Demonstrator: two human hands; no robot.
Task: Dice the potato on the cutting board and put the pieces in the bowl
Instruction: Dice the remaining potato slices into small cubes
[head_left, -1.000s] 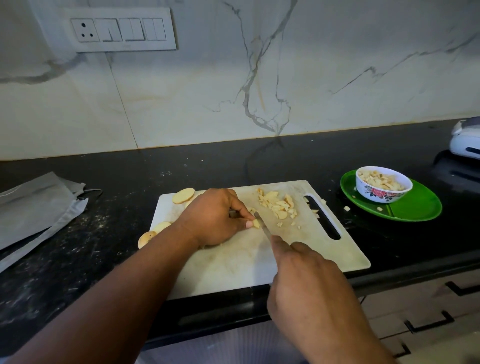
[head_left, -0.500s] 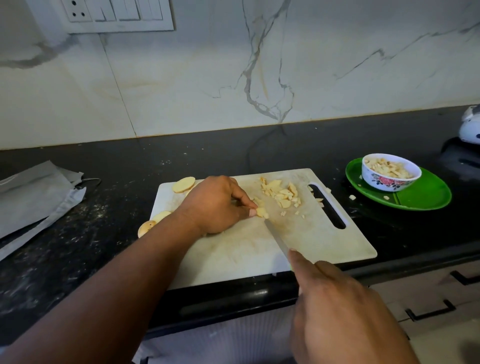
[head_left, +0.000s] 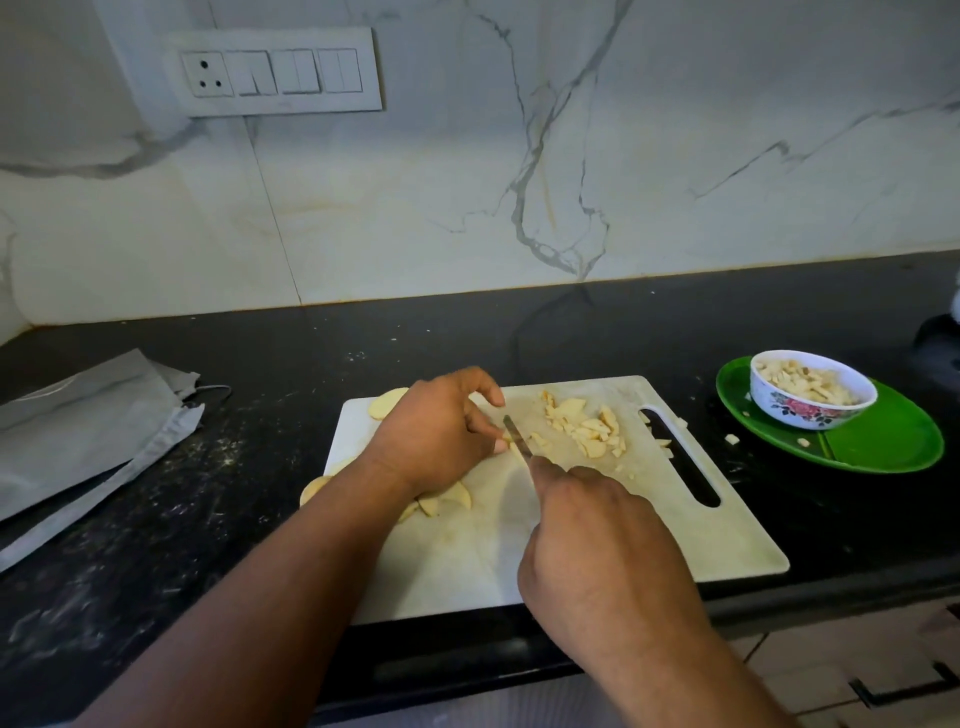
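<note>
Single head-worn wide-angle view, looking forward and steeply down from above the near edge of the black table (head_left: 156, 519), facing the marble-patterned wall (head_left: 519, 182) and its switch panel (head_left: 275, 73). The camera sits close: both forearms enter from the bottom edge, with the left hand (head_left: 431, 431) and right hand (head_left: 597, 540) over the white cutting board (head_left: 717, 540) at centre. Straight edges bow toward the frame borders; no second view is given.
</note>
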